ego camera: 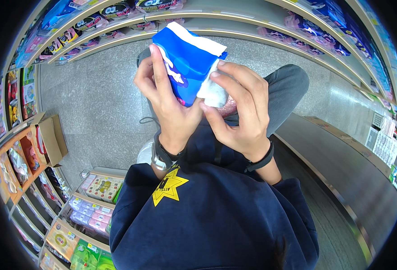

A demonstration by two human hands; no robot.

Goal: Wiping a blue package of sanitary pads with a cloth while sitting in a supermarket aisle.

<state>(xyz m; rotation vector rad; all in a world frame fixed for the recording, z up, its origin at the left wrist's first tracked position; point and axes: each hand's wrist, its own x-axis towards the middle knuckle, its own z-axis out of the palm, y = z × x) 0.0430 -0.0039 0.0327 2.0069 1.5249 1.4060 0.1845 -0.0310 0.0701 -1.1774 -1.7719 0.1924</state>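
Observation:
A blue soft package (188, 57) with a white band along its top edge and a printed figure on its side is held up before me. My left hand (171, 98) grips it from the left, one finger straight along its side. At the package's right side my right hand (242, 98) holds a crumpled white tissue or cloth (213, 91) between thumb and fingers. The white piece touches the package; whether it is attached cannot be told. Below it, a shiny pinkish thing (228, 108) shows partly, mostly hidden by the right hand.
Shelves (205, 15) with packaged goods curve across the far side. A bare metal shelf (337, 162) stands close on my right. At left an open cardboard box (50, 140) juts over the grey floor (90, 101). Wrapped packs (90, 214) fill the shelf at lower left.

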